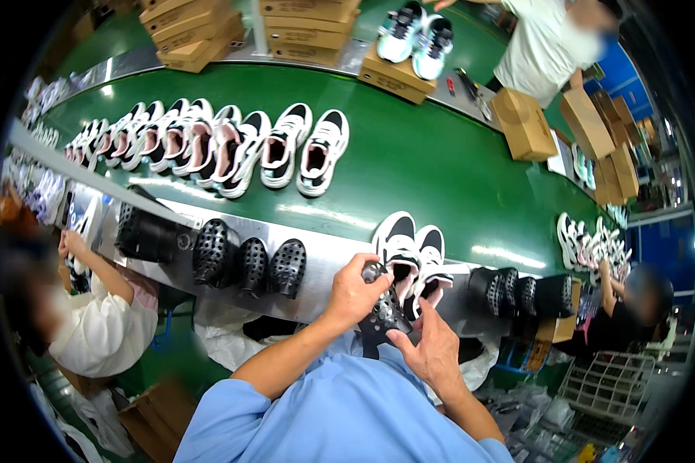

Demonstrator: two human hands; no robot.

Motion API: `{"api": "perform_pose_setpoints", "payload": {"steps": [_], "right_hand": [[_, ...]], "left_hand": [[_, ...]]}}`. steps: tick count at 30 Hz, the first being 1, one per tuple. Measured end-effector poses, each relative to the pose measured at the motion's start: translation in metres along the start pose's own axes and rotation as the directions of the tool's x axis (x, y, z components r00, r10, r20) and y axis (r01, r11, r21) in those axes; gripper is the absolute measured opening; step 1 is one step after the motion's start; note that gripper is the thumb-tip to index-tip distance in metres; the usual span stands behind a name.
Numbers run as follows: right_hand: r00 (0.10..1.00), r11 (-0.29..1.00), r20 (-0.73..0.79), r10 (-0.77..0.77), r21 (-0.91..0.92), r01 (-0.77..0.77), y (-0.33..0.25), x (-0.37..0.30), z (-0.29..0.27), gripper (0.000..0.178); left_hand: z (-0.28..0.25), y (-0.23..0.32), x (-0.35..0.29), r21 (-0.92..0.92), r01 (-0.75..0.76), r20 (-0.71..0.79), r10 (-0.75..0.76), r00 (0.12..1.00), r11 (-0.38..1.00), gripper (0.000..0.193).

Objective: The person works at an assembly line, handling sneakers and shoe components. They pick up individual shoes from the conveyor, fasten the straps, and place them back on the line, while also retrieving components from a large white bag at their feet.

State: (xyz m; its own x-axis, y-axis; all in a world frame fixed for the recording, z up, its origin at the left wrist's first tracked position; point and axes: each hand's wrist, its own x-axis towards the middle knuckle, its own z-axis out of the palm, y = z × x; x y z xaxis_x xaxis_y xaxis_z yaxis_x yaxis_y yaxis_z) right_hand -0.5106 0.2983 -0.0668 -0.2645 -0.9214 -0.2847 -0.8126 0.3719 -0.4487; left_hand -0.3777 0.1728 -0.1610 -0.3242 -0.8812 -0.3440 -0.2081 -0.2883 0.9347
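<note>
My left hand point(354, 292) is closed around a black perforated plastic shoe insert point(386, 312), its fingers over the upper end. At the insert's lower right side is my right hand point(434, 349), thumb against the insert and fingers bent near a shoe heel. Just beyond my hands stand two black-and-white sneakers, the left sneaker point(396, 238) and the right sneaker point(432, 251), toes pointing away, with pink linings. The insert and my fingers partly cover their heel ends. Both sneakers rest at the edge of the green work surface point(455, 177).
More black inserts point(288, 268) stand on the metal ledge at left, with another group point(510, 292) at right. A row of sneakers point(228, 150) lines the green surface. Shoe boxes point(309, 35) are stacked across it. Co-workers' arms point(104, 266) reach in at both sides.
</note>
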Motion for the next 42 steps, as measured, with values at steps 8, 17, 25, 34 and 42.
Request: {"api": "perform_pose_setpoints", "payload": {"steps": [8,17,25,34,42], "right_hand": [[1.0,1.0,0.006,0.002,0.011,-0.002,0.068,0.007,0.013,0.047],[1.0,0.987,0.023,-0.011,-0.16,0.015,0.083,0.06,0.025,0.041],[0.919,0.913,-0.197,-0.341,-0.302,0.274,0.084,0.07,0.107,0.031],[0.894,0.939,-0.42,-0.159,0.215,0.268,0.085,0.067,0.127,0.024],[0.911,0.808,-0.063,-0.408,0.439,0.392,0.087,0.131,0.075,0.028]], "left_hand": [[0.039,-0.005,0.035,0.698,-0.497,0.14,0.583,0.8,0.515,0.045],[0.034,-0.035,0.085,0.435,-0.654,0.603,0.339,0.722,0.619,0.018],[0.02,-0.026,0.086,0.245,-0.474,0.501,0.308,0.809,0.846,0.016],[0.019,-0.053,0.042,0.457,-0.501,0.288,0.411,0.865,0.735,0.051],[0.022,-0.069,0.021,0.589,-0.053,0.13,-0.03,0.991,0.807,0.045]]}}
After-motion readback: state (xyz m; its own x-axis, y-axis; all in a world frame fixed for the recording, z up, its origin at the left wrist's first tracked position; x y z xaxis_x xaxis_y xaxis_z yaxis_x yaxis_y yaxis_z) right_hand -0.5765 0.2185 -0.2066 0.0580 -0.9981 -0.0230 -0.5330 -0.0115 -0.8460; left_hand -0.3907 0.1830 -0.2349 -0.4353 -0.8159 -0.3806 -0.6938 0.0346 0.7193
